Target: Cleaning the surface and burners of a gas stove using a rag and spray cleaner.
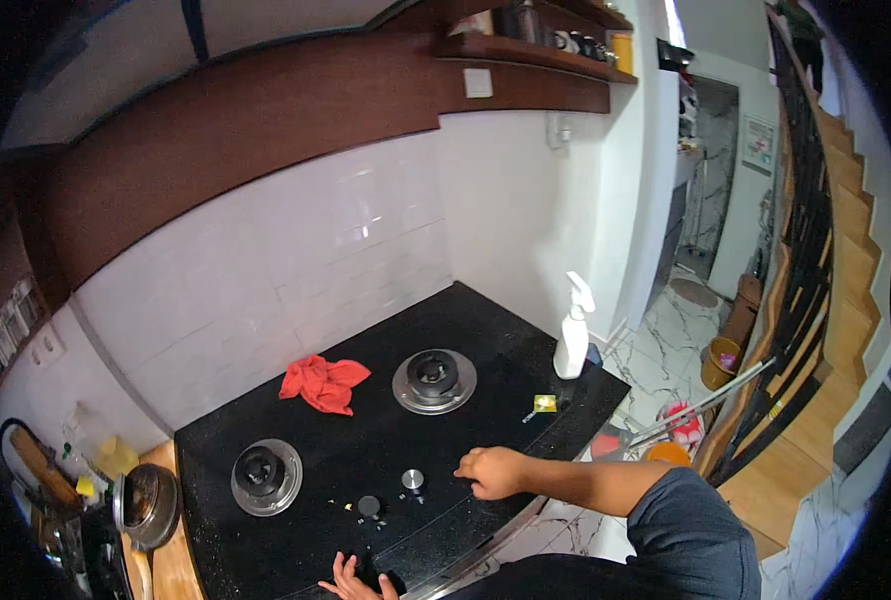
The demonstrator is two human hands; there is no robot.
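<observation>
A black glass cooktop (pixel 325 454) with two burners lies before me. My right hand (pixel 493 472) is low over its right front part with the fingers curled; whether something small is under the fingertips is hidden. My left hand (pixel 353 579) is at the front edge, fingers spread and holding nothing. Between the hands and the burners sit a silver knob (pixel 412 480) and a dark knob (pixel 369 506), with small crumbs beside the dark one. The right burner (pixel 433 379) and left burner (pixel 265 472) have no pan supports on them. A crumpled red cloth (pixel 324 384) lies near the wall.
A white spray bottle (pixel 572 337) stands upright at the cooktop's right end, near a yellow-green sticker (pixel 544 403). At left, a metal pot (pixel 151 506) sits on a wooden counter (pixel 172 562). A wooden staircase (pixel 850 255) and an orange bucket (pixel 668 454) are at right.
</observation>
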